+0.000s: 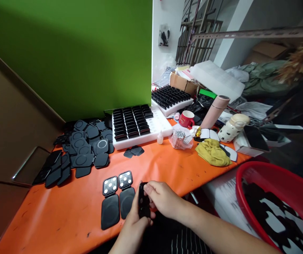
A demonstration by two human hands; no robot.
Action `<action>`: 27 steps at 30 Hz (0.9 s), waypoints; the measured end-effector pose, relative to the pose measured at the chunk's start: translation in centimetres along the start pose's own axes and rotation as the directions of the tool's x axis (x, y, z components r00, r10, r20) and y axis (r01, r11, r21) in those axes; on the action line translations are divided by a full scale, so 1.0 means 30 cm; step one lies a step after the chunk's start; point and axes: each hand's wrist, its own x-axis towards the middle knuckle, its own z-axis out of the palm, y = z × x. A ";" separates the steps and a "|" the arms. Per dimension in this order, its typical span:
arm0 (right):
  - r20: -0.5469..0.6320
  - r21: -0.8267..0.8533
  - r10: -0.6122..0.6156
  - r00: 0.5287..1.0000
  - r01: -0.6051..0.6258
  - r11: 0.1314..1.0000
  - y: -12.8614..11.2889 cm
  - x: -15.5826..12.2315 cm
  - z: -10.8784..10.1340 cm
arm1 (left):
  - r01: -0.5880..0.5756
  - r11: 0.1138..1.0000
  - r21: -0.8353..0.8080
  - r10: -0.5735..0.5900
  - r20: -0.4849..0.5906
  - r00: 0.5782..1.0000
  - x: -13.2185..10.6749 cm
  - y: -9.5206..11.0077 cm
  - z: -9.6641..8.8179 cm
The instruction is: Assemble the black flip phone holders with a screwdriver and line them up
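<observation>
Here both hands' (135,221) (165,198) fingers (150,189) clamp a black piece (142,199) running lengthwise up the view

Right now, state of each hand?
Left hand: closed, holding a black piece.
Right hand: closed, gripping the same black piece.

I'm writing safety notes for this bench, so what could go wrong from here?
The black piece between the left hand and right hand might slip off the table's near edge. The small bottle, standing in front of the white tray, could be knocked over. The heaped black pads overlap loosely, so they may slide.
</observation>
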 end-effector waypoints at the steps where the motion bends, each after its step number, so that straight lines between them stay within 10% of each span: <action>1: -0.033 -0.084 -0.033 0.999 0.030 0.996 -0.007 -0.003 -0.008 | -0.044 0.994 0.097 0.047 -0.022 0.999 -0.001 -0.006 -0.004; 5: 0.002 -0.374 -0.160 0.987 0.149 0.915 -0.043 -0.028 -0.036 | -0.155 0.877 0.455 0.186 -0.024 0.982 -0.018 -0.014 -0.020; 10: -0.037 -0.305 -0.087 0.996 0.071 0.950 -0.018 -0.040 -0.022 | -0.201 0.760 0.618 0.228 0.036 0.973 -0.047 0.008 -0.005; 20: -0.067 0.029 -0.009 0.998 0.011 1.000 0.051 -0.037 0.018 | -0.158 0.752 0.640 0.198 0.010 0.980 -0.064 0.060 0.005; 27: -0.055 0.357 -0.004 0.998 0.023 0.934 0.050 -0.029 0.033 | -0.110 0.904 0.412 0.143 -0.051 0.988 -0.039 0.038 0.008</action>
